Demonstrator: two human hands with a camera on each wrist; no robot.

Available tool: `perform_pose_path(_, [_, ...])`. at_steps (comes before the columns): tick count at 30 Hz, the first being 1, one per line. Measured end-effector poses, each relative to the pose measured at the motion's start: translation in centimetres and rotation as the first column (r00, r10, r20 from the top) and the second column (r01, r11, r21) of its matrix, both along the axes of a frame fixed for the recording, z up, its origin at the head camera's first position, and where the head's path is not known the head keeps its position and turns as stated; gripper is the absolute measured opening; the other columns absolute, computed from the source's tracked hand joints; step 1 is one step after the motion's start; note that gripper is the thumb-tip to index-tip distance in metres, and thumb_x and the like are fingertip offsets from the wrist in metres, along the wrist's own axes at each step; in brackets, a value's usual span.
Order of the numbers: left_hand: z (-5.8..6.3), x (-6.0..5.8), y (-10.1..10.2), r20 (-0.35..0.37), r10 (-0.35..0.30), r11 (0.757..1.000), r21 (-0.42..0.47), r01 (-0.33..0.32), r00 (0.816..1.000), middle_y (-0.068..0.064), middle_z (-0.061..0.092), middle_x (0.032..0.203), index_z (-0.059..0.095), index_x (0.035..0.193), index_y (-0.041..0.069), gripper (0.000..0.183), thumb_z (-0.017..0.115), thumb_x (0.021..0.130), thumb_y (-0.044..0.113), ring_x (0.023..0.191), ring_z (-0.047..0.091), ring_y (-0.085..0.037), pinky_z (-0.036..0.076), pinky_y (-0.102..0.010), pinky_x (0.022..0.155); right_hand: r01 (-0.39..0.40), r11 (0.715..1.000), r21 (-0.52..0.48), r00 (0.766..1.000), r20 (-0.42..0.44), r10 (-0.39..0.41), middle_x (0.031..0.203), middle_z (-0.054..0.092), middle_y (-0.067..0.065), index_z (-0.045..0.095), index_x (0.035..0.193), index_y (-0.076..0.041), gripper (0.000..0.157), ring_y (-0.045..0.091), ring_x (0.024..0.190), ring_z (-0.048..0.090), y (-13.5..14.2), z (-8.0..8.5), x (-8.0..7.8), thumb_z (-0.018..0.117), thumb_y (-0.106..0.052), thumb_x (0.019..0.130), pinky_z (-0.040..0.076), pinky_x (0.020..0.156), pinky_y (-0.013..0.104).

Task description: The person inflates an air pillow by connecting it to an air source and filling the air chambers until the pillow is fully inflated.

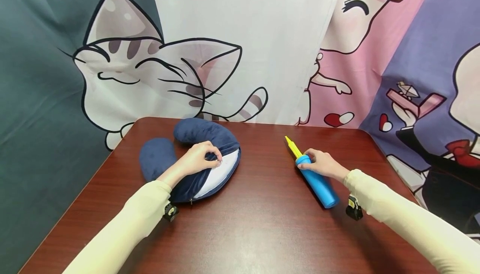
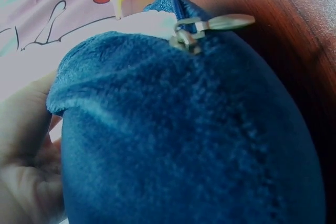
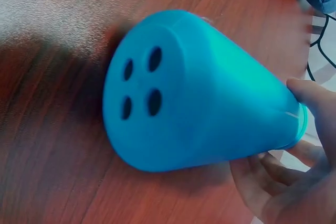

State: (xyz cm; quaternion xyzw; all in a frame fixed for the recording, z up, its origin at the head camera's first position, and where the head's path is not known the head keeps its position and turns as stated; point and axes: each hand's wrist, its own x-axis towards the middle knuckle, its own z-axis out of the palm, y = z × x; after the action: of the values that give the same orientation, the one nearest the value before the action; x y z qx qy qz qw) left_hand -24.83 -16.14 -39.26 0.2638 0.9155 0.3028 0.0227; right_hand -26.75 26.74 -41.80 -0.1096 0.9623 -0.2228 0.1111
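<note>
A navy plush U-shaped neck pillow [image 1: 157,157] lies on the left of the table, its cover unzipped along the curve so a white inner part [image 1: 217,176] shows. My left hand [image 1: 198,157] reaches over the pillow and pinches at the white part; the exact spot held is too small to make out. A metal zipper pull [image 2: 228,22] hangs at one end of the opening. On the right, my right hand [image 1: 323,163] grips a blue hand air pump [image 1: 319,186] near its collar. Its yellow nozzle [image 1: 294,147] points away from me, and holes [image 3: 154,102] mark its near end.
Both things are on a reddish-brown wooden table [image 1: 247,232] with rounded far corners. Behind it hangs a cartoon-printed cloth [image 1: 285,49] with a cat on it. Dark cables [image 3: 317,43] show beyond the table edge in the right wrist view.
</note>
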Motion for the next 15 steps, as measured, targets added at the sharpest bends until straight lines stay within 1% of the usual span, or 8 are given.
perform_pose_path(6, [-0.06, -0.03, 0.04, 0.004, -0.001, 1.0, 0.001, 0.001, 1.0, -0.003, 0.06, 0.092, 0.073, 0.092, 0.02, 0.005, 0.075, 0.087, 0.019, 0.078, 0.053, -0.015, 0.045, -0.03, 0.076, 0.009, 0.999, 0.036, 1.0, 0.029, -0.01, 0.12, 0.061, 0.027, 0.05, 0.132, 0.002, 0.067, 0.036, 0.102, 0.06, 0.16, 0.27, -0.01, 0.069, -0.046, 0.089, 0.055, 0.085, 0.05])
perform_pose_path(15, [-0.04, -0.01, -0.01, 0.005, 0.0, 1.0, 0.001, 0.0, 1.0, -0.003, 0.059, 0.092, 0.073, 0.092, 0.02, 0.005, 0.075, 0.087, 0.019, 0.077, 0.052, -0.014, 0.045, -0.03, 0.075, 0.031, 0.997, 0.074, 0.996, 0.078, -0.037, 0.125, 0.057, 0.028, 0.042, 0.137, 0.0, 0.082, 0.036, 0.104, 0.058, 0.45, 0.24, -0.09, 0.065, -0.059, 0.086, 0.054, 0.084, 0.048])
